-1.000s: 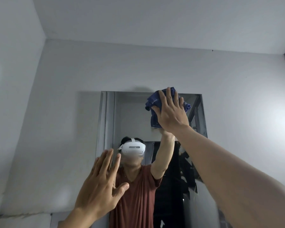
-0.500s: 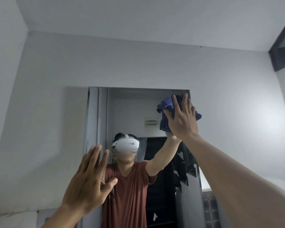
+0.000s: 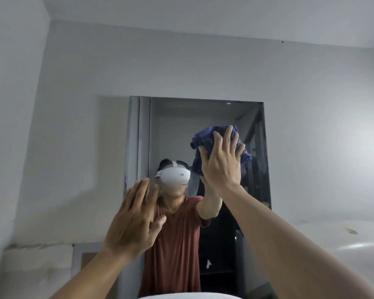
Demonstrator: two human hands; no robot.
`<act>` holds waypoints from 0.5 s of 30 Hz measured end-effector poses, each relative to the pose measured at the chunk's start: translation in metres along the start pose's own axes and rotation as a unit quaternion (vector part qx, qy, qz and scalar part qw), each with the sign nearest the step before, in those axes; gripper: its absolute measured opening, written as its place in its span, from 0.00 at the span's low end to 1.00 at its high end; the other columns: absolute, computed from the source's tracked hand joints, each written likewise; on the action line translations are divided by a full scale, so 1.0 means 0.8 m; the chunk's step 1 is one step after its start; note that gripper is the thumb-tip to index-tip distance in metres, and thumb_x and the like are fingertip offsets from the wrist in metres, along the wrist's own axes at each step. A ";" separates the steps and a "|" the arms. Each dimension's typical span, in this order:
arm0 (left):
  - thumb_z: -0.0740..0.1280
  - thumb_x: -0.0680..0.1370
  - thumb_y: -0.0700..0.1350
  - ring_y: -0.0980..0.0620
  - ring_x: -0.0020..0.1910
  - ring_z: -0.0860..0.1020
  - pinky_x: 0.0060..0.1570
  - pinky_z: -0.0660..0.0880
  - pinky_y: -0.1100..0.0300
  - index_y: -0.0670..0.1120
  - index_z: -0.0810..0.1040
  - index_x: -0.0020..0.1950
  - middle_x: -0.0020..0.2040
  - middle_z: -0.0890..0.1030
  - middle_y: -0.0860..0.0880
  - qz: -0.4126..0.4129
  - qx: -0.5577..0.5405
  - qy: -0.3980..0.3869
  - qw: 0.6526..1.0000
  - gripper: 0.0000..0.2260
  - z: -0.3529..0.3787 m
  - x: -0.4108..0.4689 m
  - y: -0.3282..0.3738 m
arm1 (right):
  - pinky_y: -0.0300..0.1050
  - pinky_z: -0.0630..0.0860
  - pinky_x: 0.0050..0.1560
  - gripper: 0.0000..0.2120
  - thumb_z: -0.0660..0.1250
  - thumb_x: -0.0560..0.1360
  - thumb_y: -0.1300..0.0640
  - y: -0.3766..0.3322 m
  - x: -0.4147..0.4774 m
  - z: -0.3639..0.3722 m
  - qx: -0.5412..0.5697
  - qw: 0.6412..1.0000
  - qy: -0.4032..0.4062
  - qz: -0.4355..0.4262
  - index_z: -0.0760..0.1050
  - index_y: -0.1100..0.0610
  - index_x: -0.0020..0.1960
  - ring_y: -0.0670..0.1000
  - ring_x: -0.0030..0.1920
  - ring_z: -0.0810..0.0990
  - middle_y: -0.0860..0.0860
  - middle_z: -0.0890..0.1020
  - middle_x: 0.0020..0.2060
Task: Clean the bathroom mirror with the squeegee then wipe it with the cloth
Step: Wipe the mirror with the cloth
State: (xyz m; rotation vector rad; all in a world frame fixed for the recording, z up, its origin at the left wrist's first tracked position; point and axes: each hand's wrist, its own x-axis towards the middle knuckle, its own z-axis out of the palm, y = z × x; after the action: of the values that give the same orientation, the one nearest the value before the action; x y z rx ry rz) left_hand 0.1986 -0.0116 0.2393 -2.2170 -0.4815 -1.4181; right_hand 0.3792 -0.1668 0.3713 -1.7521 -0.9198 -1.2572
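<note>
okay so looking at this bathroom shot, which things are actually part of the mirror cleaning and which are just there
In use: mirror; blue cloth, pressed to the glass by the right hand; left hand, open and empty.

Just there: white rounded fixture at lower right. No squeegee is in view.

Pale grey plaster walls (image 3: 203, 67), white ceiling (image 3: 203, 16), cracked ledge low on the left (image 3: 37, 249), dim, even light

Person in a short-sleeved top and headset
The mirror shows a rust-red V-neck T-shirt (image 3: 175, 244) and a white headset (image 3: 175, 177) with an overhead strap; both forearms are bare.
</note>
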 end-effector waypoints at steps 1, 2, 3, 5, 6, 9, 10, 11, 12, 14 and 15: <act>0.64 0.79 0.61 0.41 0.81 0.54 0.76 0.64 0.44 0.44 0.57 0.82 0.81 0.58 0.39 -0.002 -0.006 -0.004 1.000 0.37 -0.003 -0.001 0.001 | 0.68 0.47 0.79 0.30 0.51 0.83 0.40 -0.012 0.001 0.001 0.004 1.000 -0.002 -0.013 0.60 0.57 0.78 0.66 0.81 0.50 0.63 0.52 0.81; 0.65 0.78 0.60 0.41 0.81 0.54 0.76 0.64 0.45 0.44 0.58 0.82 0.81 0.58 0.39 0.000 -0.011 -0.007 1.000 0.37 -0.004 -0.003 0.001 | 0.68 0.48 0.78 0.30 0.52 0.83 0.40 -0.024 0.001 0.004 0.008 1.000 -0.003 -0.024 0.61 0.57 0.78 0.66 0.81 0.50 0.64 0.53 0.81; 0.66 0.78 0.60 0.41 0.81 0.55 0.76 0.63 0.46 0.44 0.58 0.82 0.81 0.59 0.39 0.004 -0.013 -0.008 1.000 0.38 -0.005 -0.006 0.001 | 0.69 0.49 0.78 0.30 0.53 0.83 0.40 -0.035 0.002 0.006 0.011 0.999 -0.006 -0.036 0.61 0.57 0.78 0.67 0.80 0.51 0.64 0.53 0.81; 0.65 0.78 0.60 0.41 0.81 0.56 0.76 0.63 0.48 0.44 0.59 0.81 0.81 0.59 0.40 0.013 -0.010 -0.010 1.000 0.37 -0.003 -0.016 0.002 | 0.69 0.48 0.78 0.30 0.54 0.83 0.40 -0.056 0.004 0.010 0.012 0.998 -0.013 -0.058 0.60 0.56 0.79 0.67 0.80 0.51 0.63 0.53 0.81; 0.65 0.79 0.60 0.42 0.81 0.57 0.76 0.64 0.48 0.44 0.59 0.81 0.81 0.60 0.40 0.013 -0.007 -0.011 1.000 0.36 -0.001 -0.023 0.004 | 0.69 0.48 0.78 0.30 0.54 0.83 0.40 -0.066 0.005 0.013 0.012 0.997 -0.018 -0.071 0.60 0.55 0.80 0.67 0.80 0.51 0.63 0.53 0.81; 0.63 0.79 0.60 0.42 0.78 0.62 0.74 0.68 0.47 0.44 0.62 0.80 0.80 0.62 0.40 0.004 0.001 -0.012 1.000 0.34 0.005 -0.041 0.010 | 0.68 0.46 0.78 0.30 0.54 0.83 0.40 -0.096 0.010 0.018 0.006 0.992 -0.038 -0.124 0.58 0.53 0.81 0.67 0.80 0.50 0.62 0.52 0.81; 0.63 0.80 0.60 0.41 0.78 0.63 0.73 0.69 0.46 0.44 0.62 0.80 0.80 0.63 0.40 0.002 0.004 -0.012 1.000 0.34 0.007 -0.046 0.013 | 0.68 0.46 0.78 0.30 0.54 0.84 0.40 -0.107 0.011 0.020 0.000 0.988 -0.046 -0.149 0.57 0.53 0.81 0.67 0.81 0.49 0.62 0.52 0.81; 0.63 0.80 0.59 0.41 0.78 0.63 0.73 0.69 0.45 0.44 0.62 0.80 0.80 0.63 0.40 0.001 0.006 -0.012 1.000 0.33 0.009 -0.051 0.016 | 0.68 0.45 0.79 0.30 0.54 0.84 0.40 -0.118 0.011 0.022 -0.008 0.983 -0.056 -0.174 0.57 0.53 0.81 0.66 0.81 0.49 0.61 0.52 0.82; 0.63 0.80 0.59 0.41 0.78 0.63 0.73 0.69 0.45 0.44 0.62 0.80 0.80 0.63 0.40 -0.001 0.005 -0.013 1.000 0.33 0.011 -0.057 0.017 | 0.68 0.45 0.79 0.30 0.54 0.84 0.40 -0.129 0.010 0.024 -0.016 0.978 -0.066 -0.198 0.57 0.52 0.82 0.66 0.81 0.48 0.61 0.51 0.82; 0.62 0.81 0.59 0.41 0.79 0.63 0.72 0.70 0.44 0.44 0.62 0.80 0.80 0.62 0.40 -0.008 0.001 -0.022 1.000 0.32 0.014 -0.071 0.021 | 0.68 0.44 0.79 0.30 0.53 0.84 0.40 -0.146 0.005 0.030 -0.030 0.966 -0.087 -0.241 0.56 0.51 0.82 0.65 0.81 0.47 0.59 0.51 0.82; 0.62 0.81 0.58 0.41 0.78 0.63 0.71 0.71 0.44 0.45 0.62 0.80 0.80 0.62 0.40 -0.009 0.000 -0.027 1.000 0.32 0.015 -0.079 0.022 | 0.67 0.44 0.79 0.30 0.53 0.83 0.40 -0.152 0.000 0.033 -0.038 0.960 -0.093 -0.263 0.56 0.51 0.82 0.65 0.81 0.48 0.58 0.51 0.82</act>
State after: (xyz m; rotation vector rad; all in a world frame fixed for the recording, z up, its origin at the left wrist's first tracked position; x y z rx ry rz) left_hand 0.1910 -0.0221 0.1743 -2.2618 -0.5225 -1.3694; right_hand 0.2830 -0.0900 0.3873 -1.7675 -1.5384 -1.4832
